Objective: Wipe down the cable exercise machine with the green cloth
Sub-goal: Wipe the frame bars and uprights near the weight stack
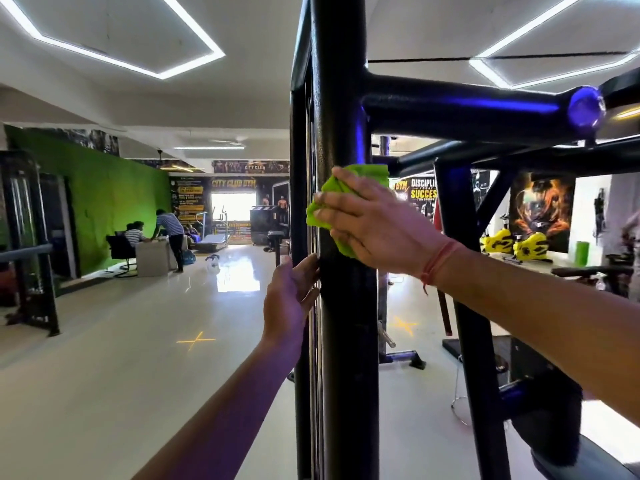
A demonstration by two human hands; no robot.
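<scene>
The cable exercise machine's thick black upright post (341,98) fills the middle of the view, with a black crossbar (460,112) branching off to the right. My right hand (374,220) presses the folded green cloth (337,192) flat against the post at about mid height, fingers straight and spread over it. My left hand (289,296) reaches up from below and touches the post's left edge with straight fingers. It holds nothing. Thin guide rods (313,341) run down just left of the post.
More black frame bars (467,306) stand to the right, above a padded seat (554,410). Yellow exercise bikes (512,244) line the far right wall. Pale open floor (121,358) stretches to the left. People sit and stand at a desk (152,252) in the distance.
</scene>
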